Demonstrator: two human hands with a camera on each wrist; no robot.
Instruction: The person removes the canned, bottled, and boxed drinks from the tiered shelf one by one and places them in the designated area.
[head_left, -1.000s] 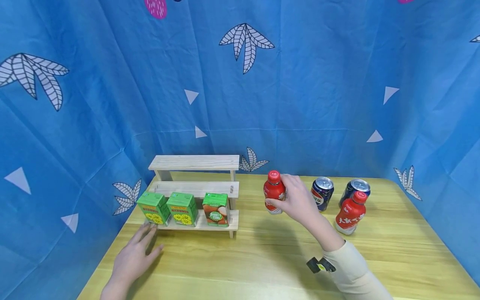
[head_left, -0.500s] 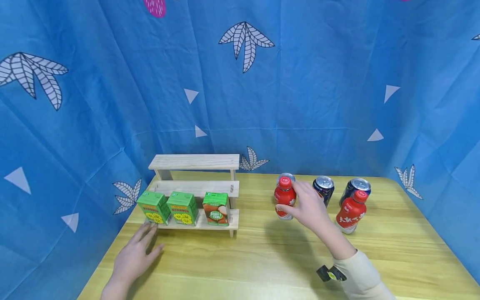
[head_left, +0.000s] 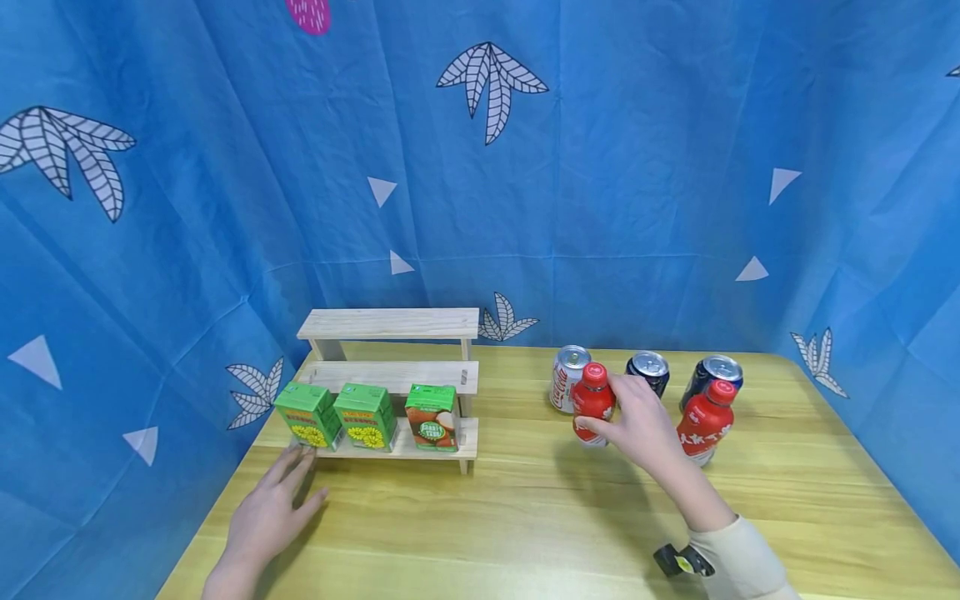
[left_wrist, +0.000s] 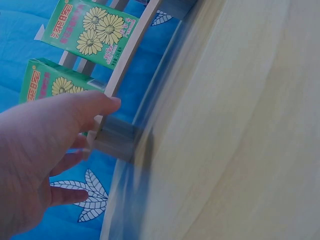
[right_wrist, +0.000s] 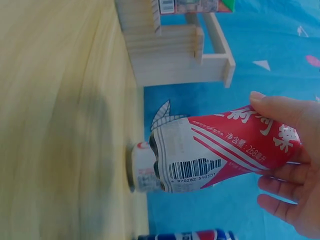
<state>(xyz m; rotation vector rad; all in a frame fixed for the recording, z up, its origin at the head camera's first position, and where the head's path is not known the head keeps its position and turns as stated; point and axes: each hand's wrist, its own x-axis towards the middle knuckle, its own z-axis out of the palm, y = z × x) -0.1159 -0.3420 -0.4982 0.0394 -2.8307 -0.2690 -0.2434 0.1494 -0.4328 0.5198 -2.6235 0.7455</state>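
"Where is the red-and-white bottle (head_left: 592, 402)?"
"It is right of the grained wooden shelf (head_left: 390, 323). It is rounded, with a wavy base held above the table (head_left: 480, 533). The right hand (head_left: 643, 425) has fingers clamped around it."
"And the left hand (head_left: 262, 517)?"
"Its fingers are apart, at the shelf's front left corner."
"Which room is open?"
"Wide room lies between the shelf's right edge and the bottle; a metal can (head_left: 562, 387) stands near behind it."

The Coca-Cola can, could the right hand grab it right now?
Probably not right away: the right hand is holding a red bottle, and in the head view that bottle partly covers the Coca-Cola can. It would likely have to let go of the bottle first.
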